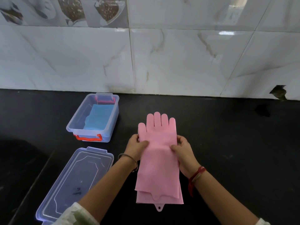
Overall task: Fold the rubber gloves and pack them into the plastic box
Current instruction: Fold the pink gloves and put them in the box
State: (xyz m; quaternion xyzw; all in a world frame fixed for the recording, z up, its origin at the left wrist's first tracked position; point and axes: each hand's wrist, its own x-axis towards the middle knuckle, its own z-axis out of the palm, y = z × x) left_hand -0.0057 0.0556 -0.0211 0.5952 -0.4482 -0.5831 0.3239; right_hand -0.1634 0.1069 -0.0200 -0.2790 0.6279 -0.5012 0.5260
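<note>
Both hands pinch the pink gloves (pixel 158 159) mid-length, left hand (pixel 135 146) and right hand (pixel 183 149) fingers closed on opposite edges. Box (pixel 73 125) holds blue gloves (pixel 99 117).

The clear plastic lid (pixel 74 184) runs off the bottom edge, partly behind the left forearm. The folded blue rubber glove (pixel 99 117) inside the translucent plastic box (pixel 71 125) hides its own fingers.

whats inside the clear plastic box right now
Inside the plastic box lies a folded blue glove, flat on the bottom. A red latch shows at the far end. Whatever lies beneath the blue glove is covered.
</note>
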